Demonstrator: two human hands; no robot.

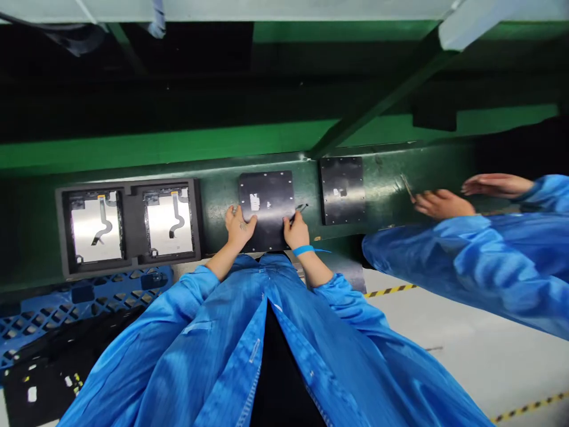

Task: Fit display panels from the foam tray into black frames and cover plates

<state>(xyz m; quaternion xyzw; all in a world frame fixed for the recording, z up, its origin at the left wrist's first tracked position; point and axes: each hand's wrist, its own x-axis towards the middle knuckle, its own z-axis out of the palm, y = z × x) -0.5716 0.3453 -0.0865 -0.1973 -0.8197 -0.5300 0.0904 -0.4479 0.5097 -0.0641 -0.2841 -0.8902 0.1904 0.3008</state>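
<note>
A dark flat plate (267, 228) with small screw-like dots along its edges and white labels lies on the bench in front of me. My left hand (239, 228) rests at its left edge, fingers apart, the thumb reaching onto the plate. At the right edge is my right hand (296, 231), a blue strap around its wrist. Its fingers are closed on a thin dark tool that looks like tweezers (302, 208), the tips pointing up and right.
Left of me, a black foam tray (132, 219) holds two silver panels with grey ribbon cables. A second dark plate (342, 190) lies to the right. Beyond it, a co-worker's hand (444, 204) holds a thin tool. A blue crate (120, 284) stands below the bench's left side.
</note>
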